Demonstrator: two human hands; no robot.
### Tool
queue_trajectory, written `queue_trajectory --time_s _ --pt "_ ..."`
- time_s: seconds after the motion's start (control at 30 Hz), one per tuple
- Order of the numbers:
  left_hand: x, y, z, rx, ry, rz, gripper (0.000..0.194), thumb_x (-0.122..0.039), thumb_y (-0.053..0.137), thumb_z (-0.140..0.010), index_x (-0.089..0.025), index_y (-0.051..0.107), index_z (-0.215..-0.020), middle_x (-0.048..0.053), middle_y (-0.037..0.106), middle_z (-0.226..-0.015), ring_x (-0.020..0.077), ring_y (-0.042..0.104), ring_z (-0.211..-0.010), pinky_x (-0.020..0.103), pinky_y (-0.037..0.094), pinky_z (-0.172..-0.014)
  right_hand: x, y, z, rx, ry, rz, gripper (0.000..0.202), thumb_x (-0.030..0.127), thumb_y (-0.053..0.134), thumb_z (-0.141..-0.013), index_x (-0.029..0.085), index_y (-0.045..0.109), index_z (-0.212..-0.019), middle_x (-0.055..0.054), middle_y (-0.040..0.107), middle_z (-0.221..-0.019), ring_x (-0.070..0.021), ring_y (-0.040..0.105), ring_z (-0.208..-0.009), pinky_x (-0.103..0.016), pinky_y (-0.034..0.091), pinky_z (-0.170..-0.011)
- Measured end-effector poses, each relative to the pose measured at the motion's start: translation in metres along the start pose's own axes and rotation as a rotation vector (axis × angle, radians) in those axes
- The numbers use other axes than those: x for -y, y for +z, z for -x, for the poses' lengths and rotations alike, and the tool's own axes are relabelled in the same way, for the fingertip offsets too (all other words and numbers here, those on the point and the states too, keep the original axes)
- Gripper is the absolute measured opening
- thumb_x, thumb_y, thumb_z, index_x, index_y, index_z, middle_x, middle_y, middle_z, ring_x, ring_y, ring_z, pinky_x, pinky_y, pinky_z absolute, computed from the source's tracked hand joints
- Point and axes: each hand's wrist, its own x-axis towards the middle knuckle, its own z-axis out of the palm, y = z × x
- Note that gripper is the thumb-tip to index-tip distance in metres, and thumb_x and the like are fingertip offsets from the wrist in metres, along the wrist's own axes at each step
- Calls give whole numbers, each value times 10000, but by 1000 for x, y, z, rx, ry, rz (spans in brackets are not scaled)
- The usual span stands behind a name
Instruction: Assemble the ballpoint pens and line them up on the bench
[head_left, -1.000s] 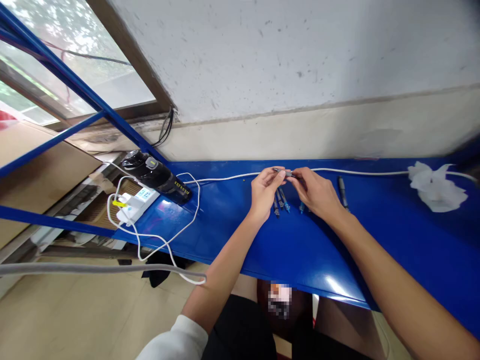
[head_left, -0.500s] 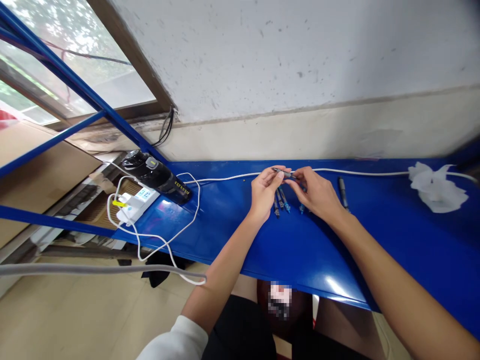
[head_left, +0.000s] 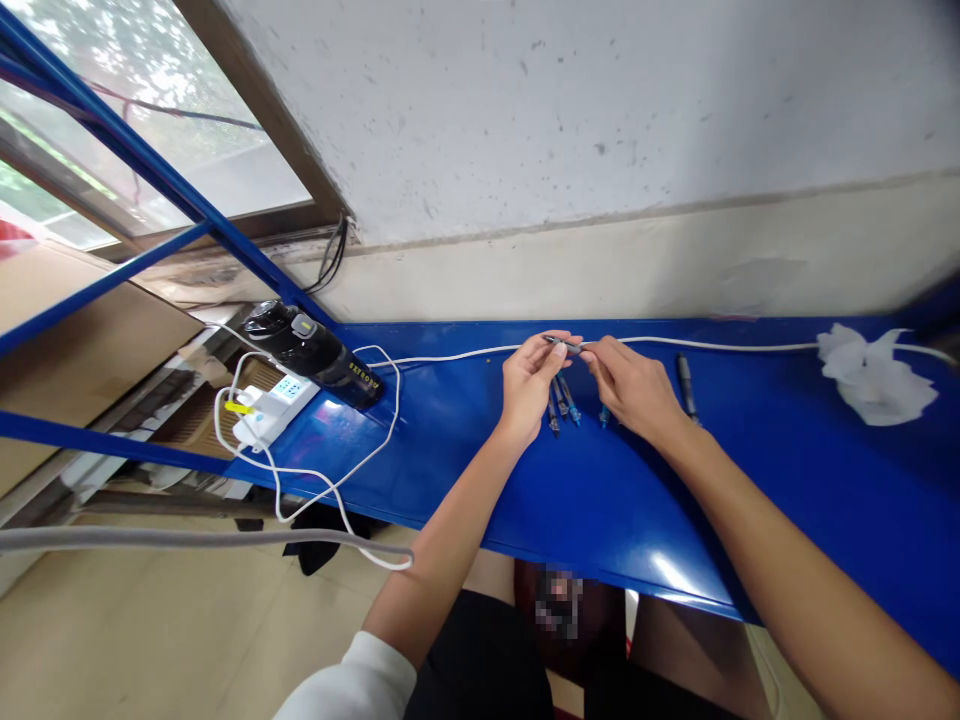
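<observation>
Above the blue shelf, my left hand (head_left: 531, 382) pinches a dark grey pen (head_left: 568, 346) between thumb and fingers. From the other side, my right hand (head_left: 628, 385) is closed on the pen's right end, its fingertips pressed together there. Below and between my hands lie several pens (head_left: 562, 403) with grey and blue ends, partly covered by the hands. One blue pen end (head_left: 604, 416) shows just left of my right palm. A darker pen (head_left: 685, 385) rests to the right of my right wrist, its lower end hidden behind the forearm.
On the left of the blue shelf (head_left: 442, 450) stand a black bottle (head_left: 315, 355) and a white power strip (head_left: 277, 408) with looped white cable (head_left: 375, 450). Crumpled white tissue (head_left: 874, 378) lies at the right. A wall (head_left: 585, 120) rises behind.
My right fingers have shifted slightly left and curled closer together around the pen's right end. My left hand and the pens on the shelf stay where they were.
</observation>
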Motion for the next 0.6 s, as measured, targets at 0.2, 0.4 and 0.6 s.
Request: queue_trajectory --time_s 0.2,0.4,0.6 --pt "2 -1 -1 20 38 -27 247 -411 816 -941 -227 780 -1101 86 820 -1184 244 752 -1158 360 570 -984 0 0 0 -21 16 -17 343 461 396 -1153 224 644 -1156 -104 774 -1046 -251 733 -877 -322 432 -654" --pt "1 -1 0 12 23 -27 282 -447 825 -930 -224 771 -1095 91 820 -1182 253 752 -1166 391 558 -1037 0 0 0 -61 34 -38 324 502 485 -1125 229 632 -1217 -99 786 -1074 -257 745 -901 -322 443 -659" --pt "2 -1 0 18 35 -30 253 -411 820 -934 -221 774 -1094 92 819 -1178 244 753 -1151 373 561 -1012 0 0 0 -39 21 -17 339 485 431 -1148 229 652 -1178 -100 782 -1060 -248 737 -891 -321 433 -664"
